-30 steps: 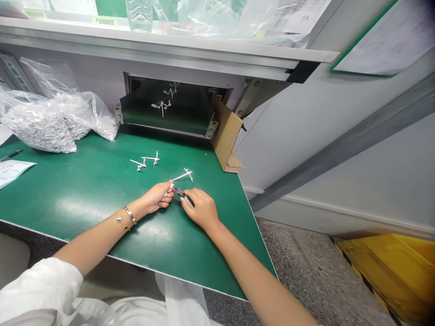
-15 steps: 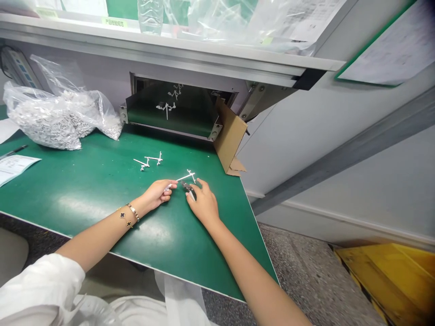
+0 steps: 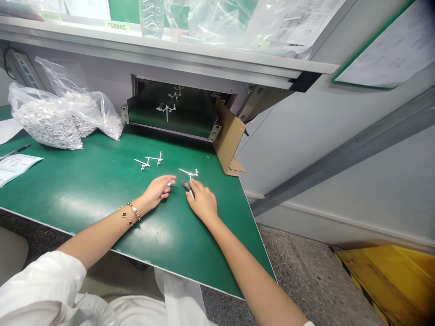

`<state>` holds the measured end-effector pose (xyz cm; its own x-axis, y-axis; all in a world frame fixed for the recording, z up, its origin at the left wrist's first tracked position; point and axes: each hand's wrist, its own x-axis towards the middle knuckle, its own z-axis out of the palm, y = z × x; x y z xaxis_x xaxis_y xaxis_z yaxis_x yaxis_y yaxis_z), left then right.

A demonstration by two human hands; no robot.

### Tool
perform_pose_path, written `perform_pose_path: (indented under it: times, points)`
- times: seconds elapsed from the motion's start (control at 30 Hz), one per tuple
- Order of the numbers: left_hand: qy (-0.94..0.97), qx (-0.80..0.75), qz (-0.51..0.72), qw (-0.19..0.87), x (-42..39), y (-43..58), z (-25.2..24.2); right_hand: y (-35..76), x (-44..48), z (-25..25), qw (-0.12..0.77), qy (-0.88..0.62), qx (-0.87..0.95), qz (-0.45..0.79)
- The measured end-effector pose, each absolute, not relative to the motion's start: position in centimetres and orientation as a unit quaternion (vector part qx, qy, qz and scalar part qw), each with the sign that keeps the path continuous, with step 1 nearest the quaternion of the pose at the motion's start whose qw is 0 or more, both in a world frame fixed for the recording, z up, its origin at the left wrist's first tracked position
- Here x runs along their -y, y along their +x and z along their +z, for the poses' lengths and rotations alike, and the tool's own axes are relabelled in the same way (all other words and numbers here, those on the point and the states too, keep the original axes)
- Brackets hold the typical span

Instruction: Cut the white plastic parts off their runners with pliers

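Over the green tabletop, my right hand (image 3: 204, 201) is closed around a pair of nippers (image 3: 189, 189) with dark handles, jaws pointing to the left. A thin white plastic sprue (image 3: 189, 173) with short branches is just beyond its fingertips; whether the fingers touch it I cannot tell. My left hand (image 3: 158, 190), wearing bracelets, is curled around small white plastic parts (image 3: 168, 184), mostly hidden by the fingers. Its index finger points toward the nippers, apart from the sprue. Farther back, two more white sprues (image 3: 155, 158) lie on the table (image 3: 102, 181).
Clear bags of small white parts (image 3: 50, 122) sit at the back left. Behind the hands a dark green conveyor (image 3: 190, 117) carries several sprues, with a cardboard piece (image 3: 229, 136) at its right. A metal shelf (image 3: 204, 54) overhangs. Paper (image 3: 18, 167) and a pen (image 3: 15, 152) lie left.
The sprue has left my left fingers and now sits turned just beyond my right fingertips. My left index finger has straightened. The right fingers have drawn in closer around the nippers.
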<state>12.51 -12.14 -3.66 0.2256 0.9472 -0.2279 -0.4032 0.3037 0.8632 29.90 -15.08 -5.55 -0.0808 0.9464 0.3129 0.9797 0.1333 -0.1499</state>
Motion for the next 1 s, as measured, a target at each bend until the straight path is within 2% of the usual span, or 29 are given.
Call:
perform_pose_path:
  times: [0.2,0.4,0.57,1.0]
  points:
    - [0.322,-0.389,0.518,0.69,11.6,12.2,-3.6,30.1,15.3,-5.4,0.166,-0.644,0.746,-0.028]
    - [0.162,-0.345,0.551,0.742,11.1,12.0,-2.8,30.2,15.8,-4.9,0.147,-0.562,0.813,-0.036]
    - [0.078,-0.338,0.569,0.746,10.8,12.2,-2.6,30.2,16.0,-4.7,0.144,-0.526,0.838,-0.022]
    - [0.176,-0.33,0.568,0.733,10.5,11.9,-3.9,30.4,16.8,-4.6,0.173,-0.466,0.868,0.012]
